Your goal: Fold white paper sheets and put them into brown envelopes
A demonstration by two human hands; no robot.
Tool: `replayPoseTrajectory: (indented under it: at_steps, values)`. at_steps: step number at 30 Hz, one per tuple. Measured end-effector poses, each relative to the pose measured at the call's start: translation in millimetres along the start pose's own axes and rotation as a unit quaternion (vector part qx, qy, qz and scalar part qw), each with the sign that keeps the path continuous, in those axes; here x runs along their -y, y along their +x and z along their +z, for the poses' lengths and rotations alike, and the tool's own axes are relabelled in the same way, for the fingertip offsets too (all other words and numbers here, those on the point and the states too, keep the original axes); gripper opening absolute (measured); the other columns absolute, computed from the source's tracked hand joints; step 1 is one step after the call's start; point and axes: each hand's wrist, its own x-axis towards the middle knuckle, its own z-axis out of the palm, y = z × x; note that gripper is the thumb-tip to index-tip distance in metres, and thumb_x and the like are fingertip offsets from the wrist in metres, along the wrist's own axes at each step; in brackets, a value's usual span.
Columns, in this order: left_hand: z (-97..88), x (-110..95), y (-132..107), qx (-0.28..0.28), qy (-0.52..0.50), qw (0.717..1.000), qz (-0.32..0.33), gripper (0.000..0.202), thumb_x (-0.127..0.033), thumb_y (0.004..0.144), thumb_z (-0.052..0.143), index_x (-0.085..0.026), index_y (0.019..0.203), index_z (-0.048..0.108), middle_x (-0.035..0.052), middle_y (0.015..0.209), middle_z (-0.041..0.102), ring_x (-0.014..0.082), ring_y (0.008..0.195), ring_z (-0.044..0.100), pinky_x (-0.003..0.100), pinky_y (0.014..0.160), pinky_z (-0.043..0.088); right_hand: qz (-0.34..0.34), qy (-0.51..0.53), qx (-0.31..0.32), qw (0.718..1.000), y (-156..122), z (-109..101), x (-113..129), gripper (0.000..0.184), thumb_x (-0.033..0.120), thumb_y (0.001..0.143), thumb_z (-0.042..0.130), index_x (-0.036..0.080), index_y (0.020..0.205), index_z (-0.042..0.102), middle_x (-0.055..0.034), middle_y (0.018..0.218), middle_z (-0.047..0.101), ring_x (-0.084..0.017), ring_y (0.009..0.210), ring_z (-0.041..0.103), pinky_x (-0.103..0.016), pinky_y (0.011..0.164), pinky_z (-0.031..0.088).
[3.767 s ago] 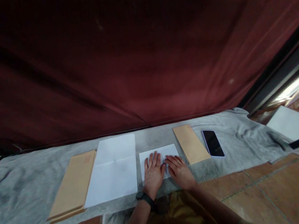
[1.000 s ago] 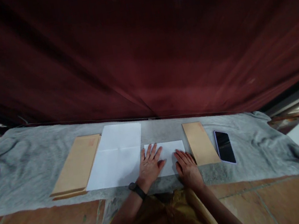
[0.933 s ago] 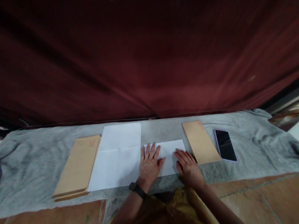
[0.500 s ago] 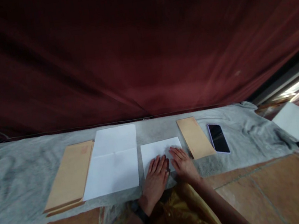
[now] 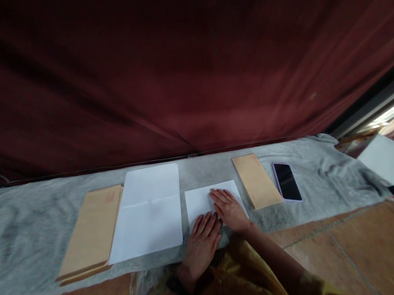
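A white sheet of paper (image 5: 198, 198), apparently folded, lies flat on the grey cloth in front of me. My left hand (image 5: 203, 239) rests on its near edge, fingers stretched out and palm down. Higher up on the same paper lies my right hand (image 5: 229, 208), flat, its fingertips near the middle of the sheet. Both hands press from above and hold nothing. Left of them is a stack of larger white sheets (image 5: 153, 224) with a crease across the middle. A single brown envelope (image 5: 257, 180) lies just right of the paper.
A stack of brown envelopes (image 5: 91, 234) lies at the left. A phone (image 5: 287, 182) with a dark screen sits right of the single envelope. The grey cloth (image 5: 318, 183) covers the work surface; a dark red curtain (image 5: 186, 79) hangs behind. Tiled floor (image 5: 347, 248) shows in front.
My right hand has slid left and away from me across the paper. The left hand has drawn slightly back toward me. The papers and envelopes lie as before.
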Motion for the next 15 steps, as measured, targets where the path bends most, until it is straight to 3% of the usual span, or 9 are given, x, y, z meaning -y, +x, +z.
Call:
replayPoseTrajectory:
  at_steps: [7,15]
  values:
    - [3.3,3.1,-1.3,-0.012,0.036,0.999,0.034,0.044,-0.033,0.103,0.042,-0.026,0.146,0.049,0.0009,0.151,0.054,0.0230,0.142,0.045,0.046,0.119,0.034,0.001,-0.016,-0.026,1.000,10.4,0.8,-8.0,0.046,0.021,0.100,0.046,0.018,0.146,0.050,-0.0090,0.151,0.051,-0.022,0.143,0.043,-0.046,0.120,0.035]
    - [1.6,5.9,-2.1,-0.016,0.048,0.997,0.055,0.043,-0.031,0.103,0.044,-0.024,0.145,0.050,0.0020,0.150,0.055,0.0233,0.142,0.044,0.047,0.119,0.034,0.004,-0.014,-0.032,0.999,-11.9,-9.3,-18.7,0.046,0.028,0.101,0.048,0.017,0.146,0.050,-0.0114,0.153,0.049,-0.026,0.143,0.042,-0.049,0.119,0.037]
